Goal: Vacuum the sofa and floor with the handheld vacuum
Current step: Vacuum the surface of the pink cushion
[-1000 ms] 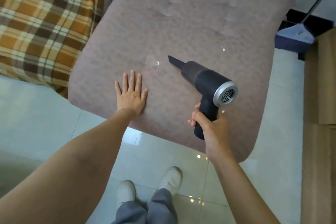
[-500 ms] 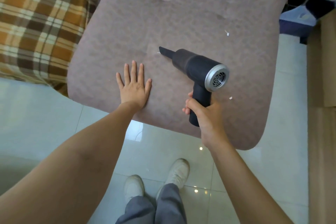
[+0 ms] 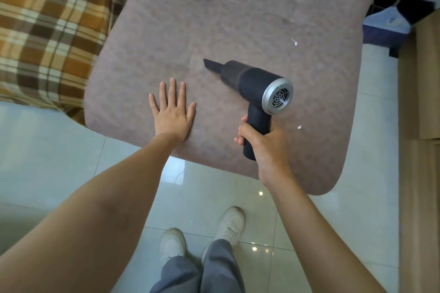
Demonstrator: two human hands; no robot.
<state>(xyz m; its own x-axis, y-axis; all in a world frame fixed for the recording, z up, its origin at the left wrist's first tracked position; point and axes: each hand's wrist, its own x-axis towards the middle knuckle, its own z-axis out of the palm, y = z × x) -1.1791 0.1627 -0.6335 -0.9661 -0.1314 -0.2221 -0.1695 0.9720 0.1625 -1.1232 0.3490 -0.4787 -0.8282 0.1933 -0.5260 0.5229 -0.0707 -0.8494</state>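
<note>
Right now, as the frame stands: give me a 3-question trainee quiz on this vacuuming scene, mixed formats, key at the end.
1. True or false: the left hand lies flat, fingers straight, on the sofa cushion.
2. Multiple choice: the right hand grips the handheld vacuum by its
A. nozzle
B. handle
C. silver rear grille
3. Fill in: the number of white scraps plainly visible on the cushion, to the right of the vacuum, is ___.

Key
1. True.
2. B; the nozzle points up and left, away from the hand.
3. Two: the upper scrap and the lower scrap.
</note>
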